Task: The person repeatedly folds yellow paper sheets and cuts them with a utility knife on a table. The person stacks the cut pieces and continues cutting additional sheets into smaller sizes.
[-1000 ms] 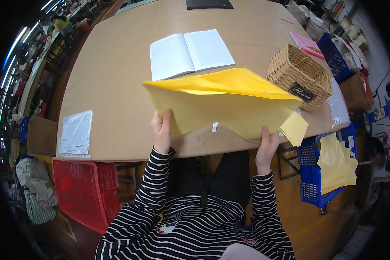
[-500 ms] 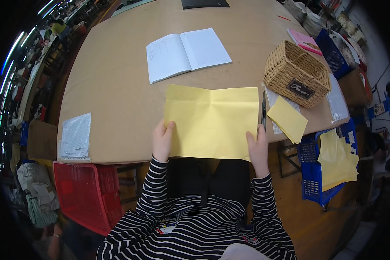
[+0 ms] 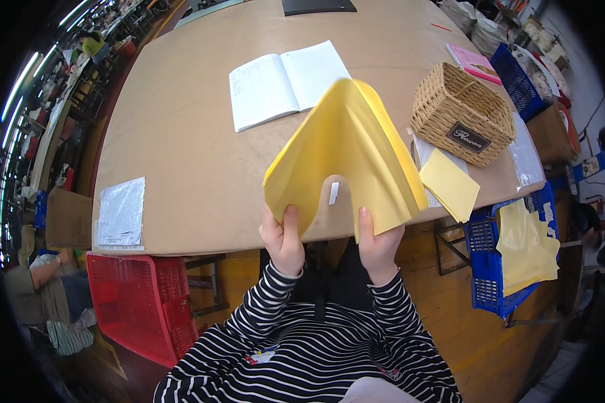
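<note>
My left hand (image 3: 284, 243) and my right hand (image 3: 381, 250) pinch the near edge of large yellow paper sheets (image 3: 339, 144), one at each side, thumbs on top. The paper bows up in the middle like an arch above the table's near edge, and it looks to be more than one layer. A small white strip (image 3: 333, 193) shows through the gap under the arch. Beyond the paper lies an open notebook (image 3: 265, 87), partly covered by it. To the right of the paper, smaller folded yellow paper (image 3: 450, 185) rests on the table.
A wicker basket (image 3: 430, 111) stands at the right, near a pink booklet (image 3: 474, 64). Papers in a clear sleeve (image 3: 121, 213) lie at the left corner. Below the table are a red crate (image 3: 138, 302) and a blue crate (image 3: 485, 289) holding yellow sheets. Another person's arm (image 3: 46, 272) shows at far left.
The yellow paper was spread nearly flat; now it is bent upward in the middle. My hands have come closer together. Another person has appeared at the far left.
</note>
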A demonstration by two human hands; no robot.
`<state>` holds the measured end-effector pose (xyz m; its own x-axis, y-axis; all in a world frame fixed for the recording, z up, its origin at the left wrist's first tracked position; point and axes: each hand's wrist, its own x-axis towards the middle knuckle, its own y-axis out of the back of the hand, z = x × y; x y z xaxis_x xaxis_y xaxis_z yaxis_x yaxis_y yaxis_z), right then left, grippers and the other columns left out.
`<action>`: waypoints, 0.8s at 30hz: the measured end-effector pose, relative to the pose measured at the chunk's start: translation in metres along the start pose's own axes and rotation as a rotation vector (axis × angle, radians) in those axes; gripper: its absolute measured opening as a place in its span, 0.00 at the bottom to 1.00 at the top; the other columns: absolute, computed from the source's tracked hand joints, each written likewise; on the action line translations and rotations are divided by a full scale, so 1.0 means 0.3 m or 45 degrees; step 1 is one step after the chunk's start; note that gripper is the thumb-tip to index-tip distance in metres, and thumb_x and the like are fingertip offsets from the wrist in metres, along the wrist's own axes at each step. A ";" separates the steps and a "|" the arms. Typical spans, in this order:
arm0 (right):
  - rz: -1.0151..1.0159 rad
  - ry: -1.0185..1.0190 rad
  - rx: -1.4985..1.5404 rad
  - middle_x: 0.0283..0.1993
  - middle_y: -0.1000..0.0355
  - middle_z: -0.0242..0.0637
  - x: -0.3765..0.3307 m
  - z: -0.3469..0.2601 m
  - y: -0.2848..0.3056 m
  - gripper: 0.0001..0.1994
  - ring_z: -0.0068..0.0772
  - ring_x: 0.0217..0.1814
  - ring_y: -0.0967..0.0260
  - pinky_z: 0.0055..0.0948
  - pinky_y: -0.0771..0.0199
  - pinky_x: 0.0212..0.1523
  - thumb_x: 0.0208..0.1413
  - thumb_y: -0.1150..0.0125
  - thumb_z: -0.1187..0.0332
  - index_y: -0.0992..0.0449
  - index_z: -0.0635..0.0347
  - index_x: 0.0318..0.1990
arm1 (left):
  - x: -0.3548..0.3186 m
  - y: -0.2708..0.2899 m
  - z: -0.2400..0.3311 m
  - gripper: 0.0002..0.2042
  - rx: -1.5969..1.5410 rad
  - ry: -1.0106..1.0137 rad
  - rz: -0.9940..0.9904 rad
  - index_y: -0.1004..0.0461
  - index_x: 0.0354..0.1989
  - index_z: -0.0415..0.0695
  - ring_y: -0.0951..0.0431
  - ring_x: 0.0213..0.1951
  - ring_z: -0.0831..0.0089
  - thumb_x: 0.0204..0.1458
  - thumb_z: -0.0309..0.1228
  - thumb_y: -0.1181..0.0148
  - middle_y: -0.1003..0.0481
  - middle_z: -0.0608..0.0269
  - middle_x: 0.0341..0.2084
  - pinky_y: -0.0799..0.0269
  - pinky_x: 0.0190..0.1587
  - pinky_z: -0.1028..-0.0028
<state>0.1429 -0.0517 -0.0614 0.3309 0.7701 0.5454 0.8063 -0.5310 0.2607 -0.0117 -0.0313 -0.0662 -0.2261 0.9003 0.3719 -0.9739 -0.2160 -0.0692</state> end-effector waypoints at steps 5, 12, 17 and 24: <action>-0.049 -0.173 -0.061 0.45 0.24 0.51 -0.023 0.128 0.008 0.12 0.53 0.46 0.26 0.38 0.27 0.48 0.62 0.43 0.71 0.27 0.70 0.50 | 0.003 0.040 -0.146 0.13 -0.003 0.112 -0.024 0.30 0.54 0.32 0.25 0.46 0.74 0.66 0.26 0.51 0.23 0.57 0.43 0.31 0.51 0.74; 0.116 -0.307 0.184 0.38 0.21 0.44 -0.065 0.164 0.057 0.12 0.33 0.39 0.23 0.28 0.27 0.43 0.64 0.42 0.68 0.23 0.72 0.45 | 0.047 0.093 -0.152 0.16 -0.112 0.168 -0.027 0.32 0.57 0.35 0.30 0.51 0.76 0.69 0.33 0.53 0.26 0.61 0.49 0.37 0.56 0.75; 0.205 -0.262 0.189 0.39 0.24 0.42 -0.082 0.180 0.075 0.12 0.31 0.40 0.26 0.26 0.28 0.44 0.65 0.44 0.69 0.25 0.71 0.47 | 0.046 0.113 -0.160 0.17 -0.283 0.213 0.052 0.32 0.57 0.35 0.30 0.52 0.76 0.69 0.35 0.53 0.27 0.61 0.50 0.37 0.58 0.74; 0.057 -0.121 0.107 0.37 0.31 0.40 -0.078 0.126 0.022 0.10 0.35 0.37 0.30 0.30 0.30 0.39 0.65 0.46 0.71 0.27 0.70 0.46 | -0.025 0.055 -0.140 0.12 -0.061 0.208 -0.069 0.32 0.50 0.36 0.30 0.44 0.76 0.69 0.32 0.54 0.28 0.63 0.42 0.36 0.49 0.74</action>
<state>0.1589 -0.0598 -0.1026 0.4095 0.7782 0.4761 0.8265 -0.5374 0.1675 -0.0268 -0.0256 -0.1090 -0.1691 0.9604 0.2214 -0.9837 -0.1504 -0.0986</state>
